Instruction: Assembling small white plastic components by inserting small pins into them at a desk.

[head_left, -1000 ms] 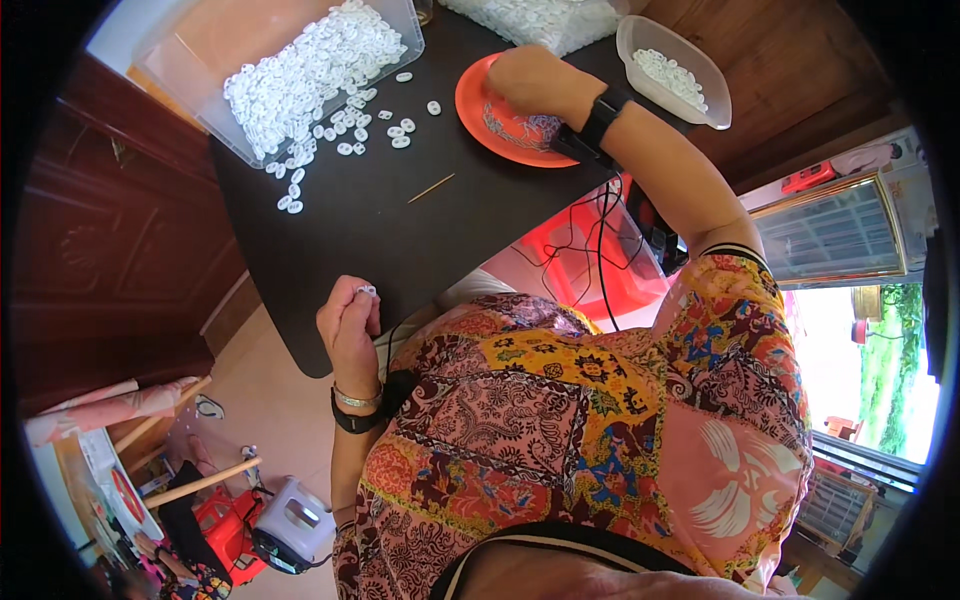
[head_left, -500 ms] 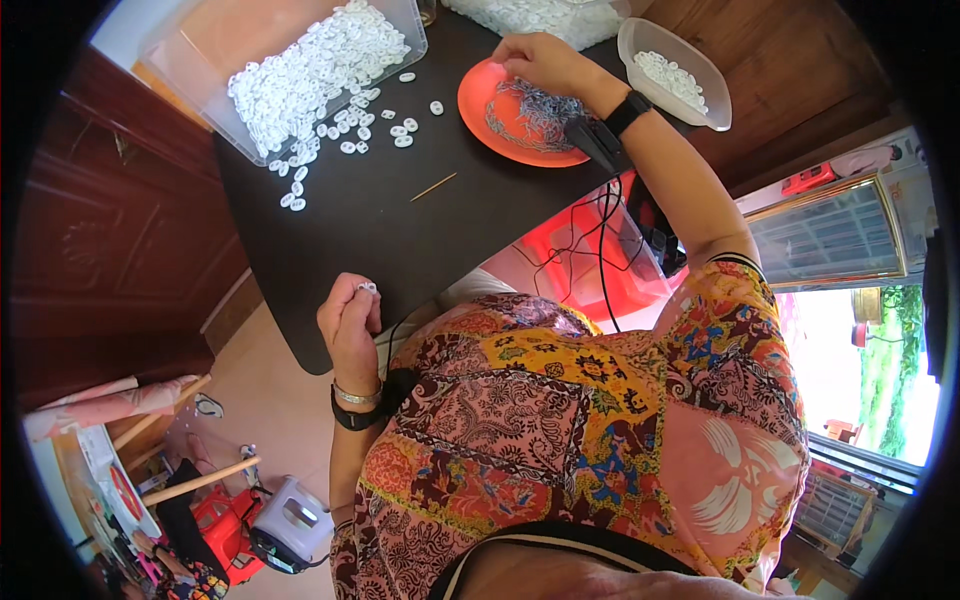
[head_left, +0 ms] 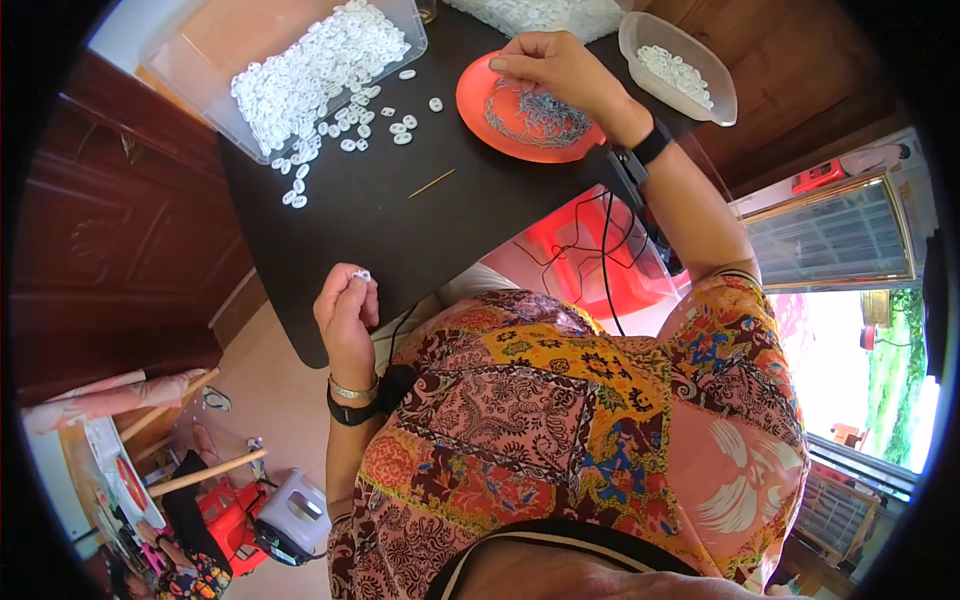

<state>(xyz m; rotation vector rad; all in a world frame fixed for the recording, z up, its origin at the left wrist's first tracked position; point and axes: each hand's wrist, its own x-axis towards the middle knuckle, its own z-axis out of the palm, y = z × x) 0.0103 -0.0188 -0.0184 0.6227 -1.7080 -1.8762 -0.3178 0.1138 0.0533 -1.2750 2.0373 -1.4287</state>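
Note:
Near the table's front left edge, my left hand (head_left: 345,312) is closed, pinching a small white oval piece (head_left: 361,276) between thumb and fingertips. My right hand (head_left: 545,66) hovers over the far side of an orange-red plate (head_left: 471,105), thumb and index finger pressed together. Whatever sits in that pinch is too small to make out. Thin grey strands (head_left: 556,124) lie tangled on the plate, below the right hand. Several white oval pieces with dark marks (head_left: 402,138) are scattered on the dark table (head_left: 340,235).
A clear plastic bin (head_left: 190,75) tips toward the table, heaped with white pieces (head_left: 315,75). A thin wooden stick (head_left: 432,183) lies mid-table. At the far right stands a translucent scoop-shaped container (head_left: 722,100) with more pieces. Black cables (head_left: 607,260) hang by the right edge.
My right hand has lifted slightly and drawn toward me from the plate's far edge, its wrist shifting right. The left hand has barely moved and keeps the white piece.

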